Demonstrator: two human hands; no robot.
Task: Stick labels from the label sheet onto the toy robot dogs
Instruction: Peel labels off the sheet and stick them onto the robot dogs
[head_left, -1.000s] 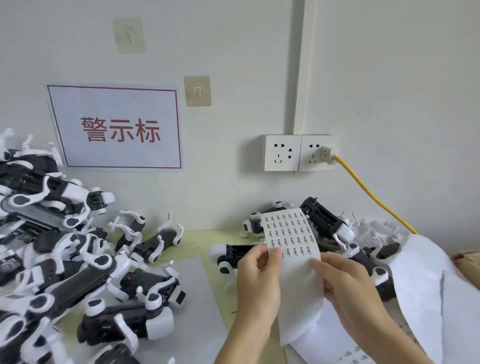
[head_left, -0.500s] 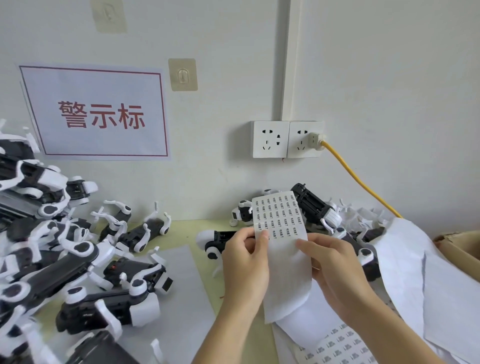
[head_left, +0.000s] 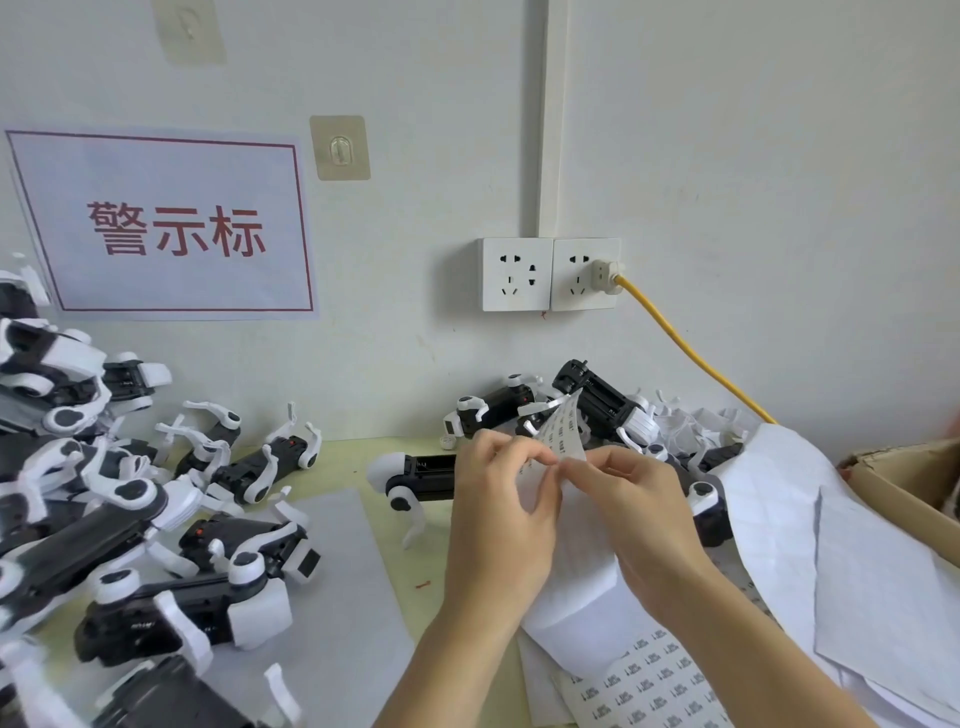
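Toy robot dogs heaped at 9 o'clock on the surface; a second group at 1 o'clock against the wall. Label sheet at centre, left hand and right hand on either edge, one dog just behind the left hand. Spare label sheets at 5 o'clock; cardboard box at 3 o'clock.

White label sheet with rows of small dark-printed labels, held up and curled back above the table, black-and-white toy robot dogs heaped at left, more dogs lying behind the sheet by the wall
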